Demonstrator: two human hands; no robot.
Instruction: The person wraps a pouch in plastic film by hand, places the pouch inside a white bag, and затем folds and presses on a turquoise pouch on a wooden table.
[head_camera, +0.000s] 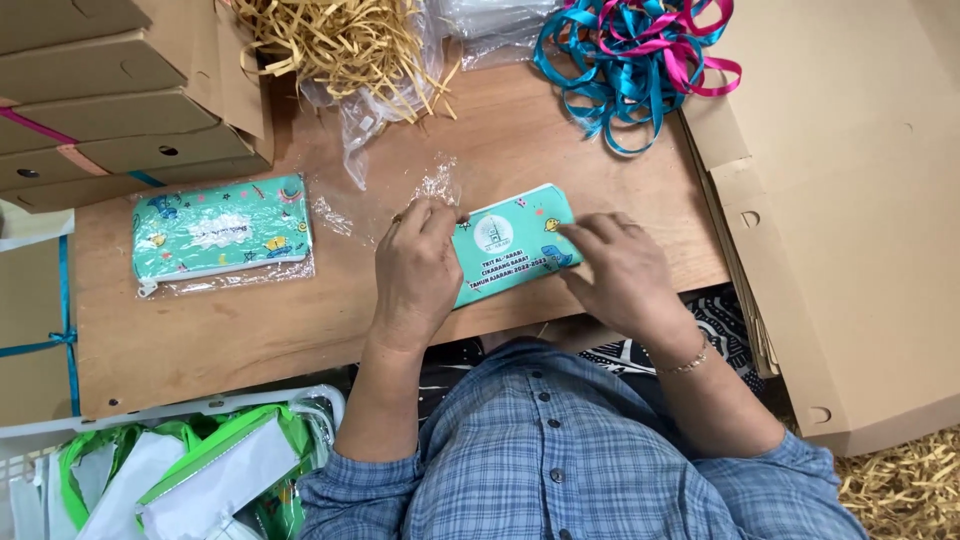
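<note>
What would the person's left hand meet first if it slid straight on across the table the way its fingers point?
Probably the crumpled clear plastic wrap just beyond the left hand, which has its grip on the teal pouch. Farther along that line lies the straw-like paper shred.

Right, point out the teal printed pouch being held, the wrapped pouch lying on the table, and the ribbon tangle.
Teal printed fabric pouch (510, 245), head view, its printed face.
Plastic-wrapped teal pouch (220, 228), head view, its middle.
Blue and pink ribbon tangle (630, 50), head view, central loops.
</note>
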